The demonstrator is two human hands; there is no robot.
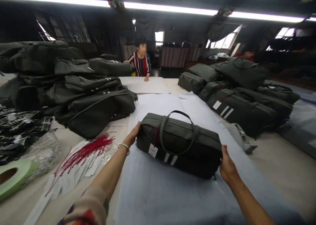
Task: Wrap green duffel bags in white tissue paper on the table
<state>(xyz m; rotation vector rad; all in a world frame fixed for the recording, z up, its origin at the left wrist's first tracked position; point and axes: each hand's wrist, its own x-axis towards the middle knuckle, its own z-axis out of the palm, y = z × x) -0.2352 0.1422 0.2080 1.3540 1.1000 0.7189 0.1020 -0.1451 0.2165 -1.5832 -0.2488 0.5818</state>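
On the pale sheet, head view: one dark bag (179,144) is held by both hands over the sheet (155,192), mid-table; whether its base is rested or slightly raised cannot be told.
Left hand: (134,132) closed on the bag's left end, fingers partly hidden.
Right hand: (227,165) closed on the right end, fingers partly hidden behind it.
Reason for grip: ends probably taken so that the load is shared and the bag kept level; handles left ungripped.
Long axis: laid crosswise, slanted, the right end nearer the wearer.
Facing: white stripes (173,160) and hang tag (153,150) turned toward the wearer; zipped top upward; one handle (161,132) drooped over the front, another arched above.
Tag stock: white tags (69,182) with red cords (86,152) fanned beside the left forearm, presumably for easy pick-up.
Piles: similar bags stacked at left (98,109) and right (247,109), perhaps so the middle is left workable.
Far side: a co-worker in a striped top (142,65) is seen, one hand on the table.
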